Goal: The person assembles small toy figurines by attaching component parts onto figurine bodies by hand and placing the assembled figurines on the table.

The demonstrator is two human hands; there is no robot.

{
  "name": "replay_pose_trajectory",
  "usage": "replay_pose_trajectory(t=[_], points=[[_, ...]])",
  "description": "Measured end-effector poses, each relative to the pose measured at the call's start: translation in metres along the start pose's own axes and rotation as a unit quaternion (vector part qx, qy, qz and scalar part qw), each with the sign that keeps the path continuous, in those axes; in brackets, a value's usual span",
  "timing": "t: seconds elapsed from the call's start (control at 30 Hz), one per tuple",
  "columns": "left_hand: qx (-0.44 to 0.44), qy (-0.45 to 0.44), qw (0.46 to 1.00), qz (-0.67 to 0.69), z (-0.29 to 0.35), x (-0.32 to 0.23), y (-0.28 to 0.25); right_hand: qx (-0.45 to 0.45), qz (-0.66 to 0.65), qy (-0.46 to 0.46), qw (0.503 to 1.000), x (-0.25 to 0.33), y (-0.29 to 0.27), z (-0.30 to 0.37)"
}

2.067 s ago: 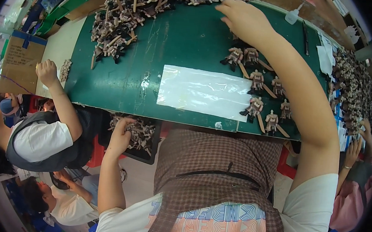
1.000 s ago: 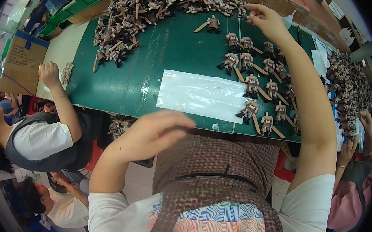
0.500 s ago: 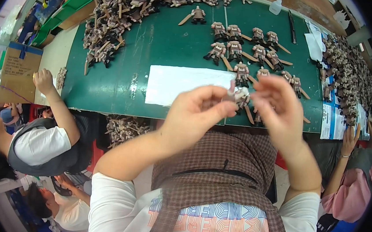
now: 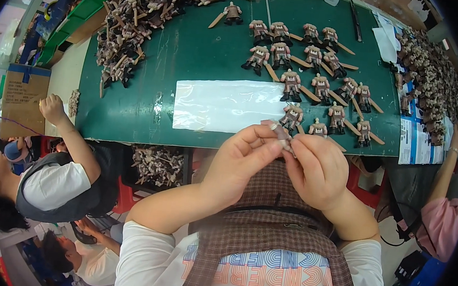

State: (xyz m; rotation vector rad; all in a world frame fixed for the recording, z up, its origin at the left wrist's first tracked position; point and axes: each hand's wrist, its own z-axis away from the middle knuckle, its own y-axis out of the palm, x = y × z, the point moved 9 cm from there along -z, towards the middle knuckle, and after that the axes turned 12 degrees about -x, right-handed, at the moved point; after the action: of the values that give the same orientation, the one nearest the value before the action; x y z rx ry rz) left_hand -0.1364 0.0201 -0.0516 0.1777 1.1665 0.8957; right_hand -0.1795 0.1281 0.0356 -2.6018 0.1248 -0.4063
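Both hands are raised together above the near edge of the green table [image 4: 134, 107]. The left hand [image 4: 238, 163] and right hand [image 4: 319, 170] each close their grip on one small toy figure [image 4: 281, 134], pinched at the fingertips between them. Judged step: fitting or adjusting a part on the figure; the next move calls for fine fingertip alignment. Beyond lie a clear plastic sheet [image 4: 221, 104], rows of finished figures [image 4: 312, 68], and a heap of figures [image 4: 136, 20].

Plastic sheet [image 4: 227, 104] lies mid-worktop [image 4: 194, 47]. Rows of figures [image 4: 311, 74] lie right of and behind it; loose heap of figures [image 4: 135, 26] far left; cardboard box [image 4: 20, 97] beyond the worktop's left edge.
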Motion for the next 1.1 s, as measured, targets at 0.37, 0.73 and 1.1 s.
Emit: replay_pose_trajectory(t=[0.37, 0.73, 1.1], points=[[0.05, 0.26, 0.898, -0.351, -0.002, -0.036, 0.021, -0.023, -0.158, 0.321, 0.934, -0.054, -0.03, 0.018], [0.109, 0.416, 0.66, -0.617, -0.006, -0.04, 0.048, 0.048, -0.168, 0.378, 0.909, -0.058, -0.045, 0.061], [0.124, 0.442, 0.563, -0.687, -0.036, -0.031, 0.056, -0.059, -0.217, 0.462, 0.858, -0.077, -0.043, 0.079]])
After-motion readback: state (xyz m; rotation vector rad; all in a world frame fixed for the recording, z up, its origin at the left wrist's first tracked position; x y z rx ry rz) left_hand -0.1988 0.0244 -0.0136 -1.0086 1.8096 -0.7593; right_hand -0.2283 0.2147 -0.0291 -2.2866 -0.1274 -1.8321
